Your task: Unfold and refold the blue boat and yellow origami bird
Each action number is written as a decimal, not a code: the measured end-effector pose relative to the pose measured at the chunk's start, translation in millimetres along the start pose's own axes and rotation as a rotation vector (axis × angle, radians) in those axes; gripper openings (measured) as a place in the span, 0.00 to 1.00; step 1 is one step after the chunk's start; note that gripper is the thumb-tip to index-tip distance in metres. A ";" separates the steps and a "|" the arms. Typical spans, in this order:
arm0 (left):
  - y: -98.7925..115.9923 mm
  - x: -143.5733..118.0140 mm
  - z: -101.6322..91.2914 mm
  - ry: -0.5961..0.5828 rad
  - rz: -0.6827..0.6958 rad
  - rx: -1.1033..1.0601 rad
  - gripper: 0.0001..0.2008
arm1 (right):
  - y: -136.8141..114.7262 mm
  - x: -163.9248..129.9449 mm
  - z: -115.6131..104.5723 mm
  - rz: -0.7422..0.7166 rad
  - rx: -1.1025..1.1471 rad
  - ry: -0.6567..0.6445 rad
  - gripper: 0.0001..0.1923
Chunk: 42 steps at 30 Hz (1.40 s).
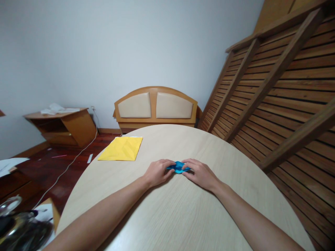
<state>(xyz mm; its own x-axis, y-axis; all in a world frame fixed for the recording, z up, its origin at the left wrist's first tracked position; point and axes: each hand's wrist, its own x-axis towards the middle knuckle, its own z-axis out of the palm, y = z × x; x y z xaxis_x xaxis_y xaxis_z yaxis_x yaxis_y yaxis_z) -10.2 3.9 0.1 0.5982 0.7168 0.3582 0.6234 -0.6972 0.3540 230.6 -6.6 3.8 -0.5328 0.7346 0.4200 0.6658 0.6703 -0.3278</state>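
Observation:
A small piece of folded blue paper (179,167) lies at the middle of the round table (167,209). My left hand (159,171) grips its left end, fingers on the far side and thumb on the near side. The right end is pinched the same way by my right hand (200,173). Between the hands the blue paper shows creased layers with a darker fold in the centre; its two ends are partly covered by my fingers. Sheets of yellow paper (121,149) lie flat near the table's left edge, apart from both hands.
Against the back wall stands a wooden headboard (155,104) with two cream panels. A slatted wooden frame (274,87) leans along the right side. To the left are a low cabinet (75,129), a white cable (70,169) on the floor, and dark clutter (23,230) beside the table.

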 end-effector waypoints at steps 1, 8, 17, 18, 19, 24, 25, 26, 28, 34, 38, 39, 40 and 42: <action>-0.8 0.0 0.5 0.001 0.004 -0.003 0.13 | 0.1 0.0 -0.2 0.000 0.001 -0.002 0.04; -3.0 0.0 1.9 0.001 0.001 -0.013 0.12 | 3.4 -0.5 -4.0 0.049 -0.013 -0.031 0.09; -7.3 -2.0 4.7 0.097 -0.114 -0.019 0.22 | 15.1 -1.7 -12.9 0.130 -0.052 -0.011 0.09; -8.4 -2.2 5.9 0.104 -0.144 -0.028 0.25 | 17.7 -2.2 -14.6 0.148 -0.053 0.001 0.09; -9.5 -2.2 7.0 0.106 -0.171 -0.035 0.27 | 20.6 -2.8 -16.4 0.171 -0.053 0.018 0.10; -13.1 -0.7 9.2 0.045 -0.173 0.047 0.22 | 40.2 -7.0 -24.8 0.320 -0.041 0.148 0.13; -13.4 -0.3 9.2 0.025 -0.153 0.066 0.18 | 45.4 -8.2 -26.5 0.347 -0.045 0.166 0.13; -13.6 0.1 9.1 0.010 -0.134 0.078 0.15 | 50.9 -9.6 -28.2 0.374 -0.054 0.185 0.14; -14.0 0.5 9.0 0.000 -0.113 0.089 0.13 | 63.1 -13.0 -32.3 0.449 -0.101 0.217 0.16; -14.0 0.2 9.5 0.001 -0.111 0.091 0.13 | 101.2 -26.1 -43.9 0.689 -0.255 0.314 0.20; -14.0 -0.2 9.5 0.001 -0.117 0.095 0.14 | 121.1 -33.1 -40.4 0.722 -0.323 0.326 0.23; -14.0 -0.2 9.4 0.002 -0.117 0.095 0.14 | 124.8 -34.3 -38.2 0.725 -0.328 0.325 0.24; -14.0 -0.2 9.4 0.002 -0.117 0.094 0.14 | 128.0 -35.3 -35.7 0.724 -0.331 0.322 0.24; -13.8 -0.2 9.3 0.003 -0.116 0.091 0.14 | 133.1 -36.8 -30.6 0.720 -0.334 0.314 0.25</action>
<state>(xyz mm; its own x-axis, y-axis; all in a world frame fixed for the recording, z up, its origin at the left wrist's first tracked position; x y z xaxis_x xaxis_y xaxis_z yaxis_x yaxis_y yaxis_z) -14.2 13.5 -12.9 0.5178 0.7925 0.3223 0.7317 -0.6054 0.3132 354.8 52.4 -29.4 0.2160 0.8737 0.4359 0.9321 -0.0515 -0.3586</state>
